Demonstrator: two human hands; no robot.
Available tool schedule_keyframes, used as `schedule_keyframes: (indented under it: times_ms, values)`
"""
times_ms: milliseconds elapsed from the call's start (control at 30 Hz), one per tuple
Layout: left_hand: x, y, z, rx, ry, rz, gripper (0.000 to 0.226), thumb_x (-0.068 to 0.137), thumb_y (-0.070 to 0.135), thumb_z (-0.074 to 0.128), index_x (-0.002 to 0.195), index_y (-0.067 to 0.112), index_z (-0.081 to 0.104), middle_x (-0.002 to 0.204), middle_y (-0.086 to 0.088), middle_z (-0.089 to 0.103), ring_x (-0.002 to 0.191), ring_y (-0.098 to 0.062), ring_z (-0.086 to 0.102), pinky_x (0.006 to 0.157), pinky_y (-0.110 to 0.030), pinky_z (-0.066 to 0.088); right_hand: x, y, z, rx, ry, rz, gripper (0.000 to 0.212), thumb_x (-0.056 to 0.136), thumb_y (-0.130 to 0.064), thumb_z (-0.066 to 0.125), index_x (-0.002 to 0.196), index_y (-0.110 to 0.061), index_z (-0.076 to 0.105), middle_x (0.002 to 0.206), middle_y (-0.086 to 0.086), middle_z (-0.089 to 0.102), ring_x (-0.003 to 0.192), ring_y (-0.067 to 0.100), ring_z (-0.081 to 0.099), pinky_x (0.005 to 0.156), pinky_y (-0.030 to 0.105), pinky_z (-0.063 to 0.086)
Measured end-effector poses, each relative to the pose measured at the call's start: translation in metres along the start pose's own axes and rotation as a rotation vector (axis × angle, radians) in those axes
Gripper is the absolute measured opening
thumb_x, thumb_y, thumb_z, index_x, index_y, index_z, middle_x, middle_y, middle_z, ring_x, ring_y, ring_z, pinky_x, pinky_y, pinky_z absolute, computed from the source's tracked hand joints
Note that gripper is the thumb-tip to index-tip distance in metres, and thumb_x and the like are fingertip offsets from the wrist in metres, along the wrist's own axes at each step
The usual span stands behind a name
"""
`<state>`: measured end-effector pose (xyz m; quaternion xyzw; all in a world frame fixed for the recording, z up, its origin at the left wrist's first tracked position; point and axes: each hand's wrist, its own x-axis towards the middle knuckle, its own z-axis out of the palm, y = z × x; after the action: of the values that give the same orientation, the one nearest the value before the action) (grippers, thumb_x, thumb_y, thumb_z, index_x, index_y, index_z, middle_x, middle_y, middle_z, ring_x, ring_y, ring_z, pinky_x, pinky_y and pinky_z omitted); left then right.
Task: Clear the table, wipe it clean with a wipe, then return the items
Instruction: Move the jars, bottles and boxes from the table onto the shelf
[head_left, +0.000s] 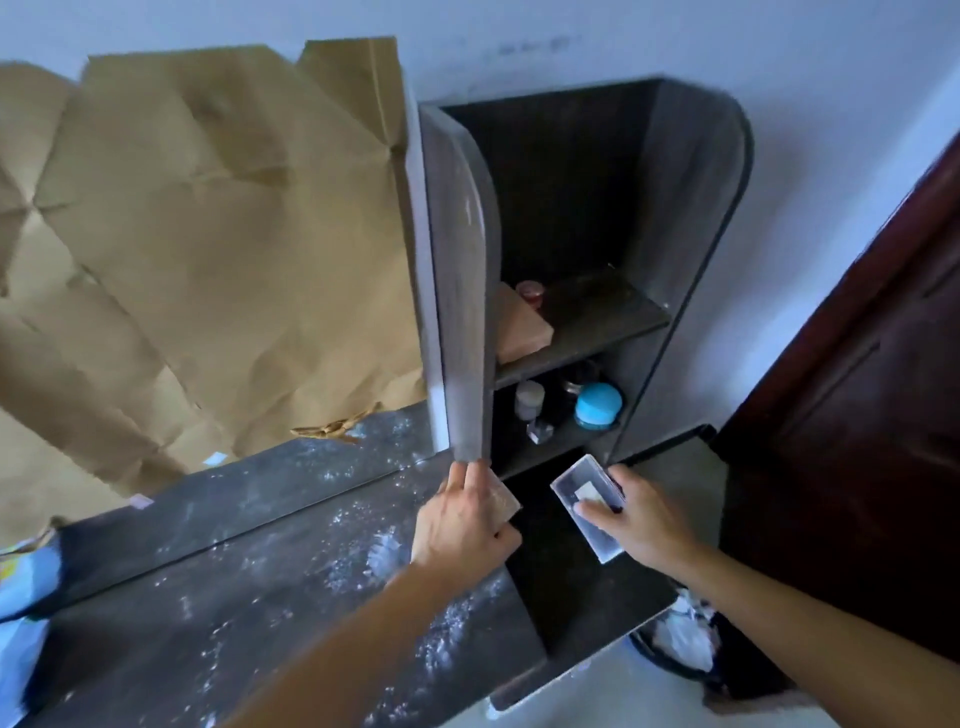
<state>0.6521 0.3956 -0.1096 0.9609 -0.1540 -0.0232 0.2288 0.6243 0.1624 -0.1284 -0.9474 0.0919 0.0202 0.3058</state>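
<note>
A single wide-angle view comes from a camera worn on the person's head, looking forward and down at close range over a dusty dark table (208, 623). Both forearms enter from the bottom edge, with the left hand (462, 525) and the right hand (641, 525), which holds a clear box (576, 480), near mid-frame. Straight ahead the tilted view faces a dark shelf unit (462, 260) against a pale wall (831, 156).

Lower shelf (563, 441) crowded w/ jars (597, 408); upper shelf (613, 312) free on rt.

Dark tabletop (156, 623) w/ white powder (382, 553)
</note>
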Motion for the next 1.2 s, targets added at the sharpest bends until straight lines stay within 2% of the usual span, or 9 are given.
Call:
schedule_keyframes:
  times_ms: [100,267,433,633,767,900,967,1100,1200]
  values:
    - [0.014,0.06,0.0,-0.007,0.09,0.101,0.072,0.069,0.04,0.061,0.133,0.02,0.035,0.117,0.002,0.044,0.099,-0.024,0.056,0.072,-0.034,0.048,0.007,0.027,-0.045,0.038,0.054,-0.019,0.043,0.071,-0.062,0.064,0.076,-0.022,0.048,0.069,-0.005,0.059,0.064,0.016,0.059,0.057,0.039,0.049]
    - [0.055,0.131,-0.02,-0.01,0.217,0.256,0.075,0.07,0.047,0.063,0.134,0.02,0.036,0.117,0.002,0.051,0.106,-0.018,0.052,0.084,-0.031,0.044,0.017,0.042,-0.112,0.124,0.187,-0.027,0.032,0.077,-0.05,0.069,0.089,-0.021,0.059,0.08,-0.005,0.066,0.071,0.015,0.063,0.059,0.035,0.053]
    - [0.114,0.159,-0.052,0.131,0.23,0.206,0.073,0.068,0.046,0.066,0.128,0.016,0.037,0.116,-0.003,0.058,0.108,-0.023,0.052,0.092,-0.037,0.035,0.038,0.034,-0.157,0.227,0.271,-0.073,0.03,0.079,-0.045,0.068,0.096,-0.021,0.063,0.084,-0.006,0.068,0.075,0.015,0.065,0.066,0.036,0.055]
    - [0.162,0.156,-0.067,0.181,0.11,0.167,0.068,0.068,0.038,0.073,0.124,0.009,0.047,0.12,-0.008,0.049,0.105,-0.031,0.054,0.087,-0.04,0.046,0.066,0.02,-0.176,0.279,0.324,-0.109,0.029,0.08,-0.042,0.068,0.096,-0.019,0.063,0.084,-0.004,0.068,0.076,0.015,0.065,0.066,0.035,0.056]
    - [0.175,0.14,-0.063,0.16,0.061,0.139,0.059,0.07,0.036,0.073,0.119,0.008,0.053,0.118,-0.008,0.045,0.105,-0.029,0.052,0.088,-0.037,0.045,0.087,0.002,-0.18,0.218,0.328,-0.182,0.025,0.09,-0.04,0.058,0.098,-0.017,0.059,0.085,-0.002,0.066,0.076,0.016,0.061,0.06,0.027,0.044]
    - [0.175,0.117,-0.054,0.14,0.109,0.156,0.032,0.079,0.036,0.061,0.107,0.019,0.06,0.117,-0.007,0.052,0.118,-0.027,0.043,0.1,-0.038,0.03,0.119,-0.019,-0.172,0.142,0.315,-0.189,0.031,0.092,-0.042,0.052,0.113,-0.019,0.054,0.095,0.001,0.064,0.083,0.021,0.059,0.066,0.028,0.041]
    - [0.174,0.109,-0.049,0.133,0.13,0.181,0.036,0.082,0.034,0.059,0.115,0.018,0.059,0.125,-0.007,0.048,0.125,-0.027,0.037,0.104,-0.037,0.025,0.136,-0.033,-0.164,0.148,0.271,-0.191,0.034,0.093,-0.04,0.052,0.118,-0.017,0.052,0.1,0.003,0.064,0.087,0.022,0.061,0.069,0.031,0.046]
    - [0.174,0.102,-0.045,0.084,0.213,0.227,0.037,0.082,0.029,0.06,0.115,0.013,0.061,0.132,-0.013,0.042,0.121,-0.031,0.038,0.105,-0.037,0.031,0.164,-0.057,-0.147,0.045,0.253,-0.161,0.036,0.094,-0.04,0.05,0.121,-0.016,0.048,0.104,0.007,0.066,0.093,0.028,0.063,0.08,0.041,0.053]
    - [0.173,0.101,-0.044,0.091,0.247,0.248,0.036,0.081,0.028,0.059,0.114,0.011,0.062,0.132,-0.015,0.044,0.117,-0.033,0.04,0.101,-0.038,0.035,0.179,-0.063,-0.138,-0.001,0.265,-0.092,0.038,0.095,-0.038,0.049,0.126,-0.016,0.046,0.11,0.009,0.064,0.097,0.03,0.063,0.077,0.039,0.053]
